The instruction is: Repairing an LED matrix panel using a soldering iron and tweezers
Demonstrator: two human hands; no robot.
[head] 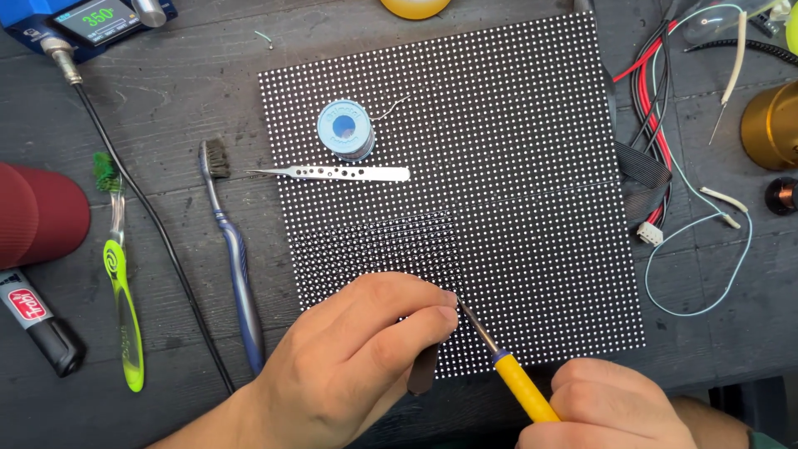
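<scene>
- Near the lower middle of the desk [166,100], we see the black dotted panel [499,150] lying flat, and our hands work at its lower edge.
- Our right hand [611,407] is closed around the yellow handle of a soldering iron [519,384], whose thin tip slants up and left to the panel's surface.
- Our left hand [357,357] rests on the panel, its fingers curled and pinching a small dark strip [422,372] beside the iron's tip.
- On the panel's upper half lie a blue solder spool [345,130] and, just below it, silver tweezers [332,173].
- Left of the panel, a blue toothbrush [237,266] and a green toothbrush [123,316] lie well apart from our hands.
- Red, black and pale wires [665,125] trail off the panel's right side.
</scene>
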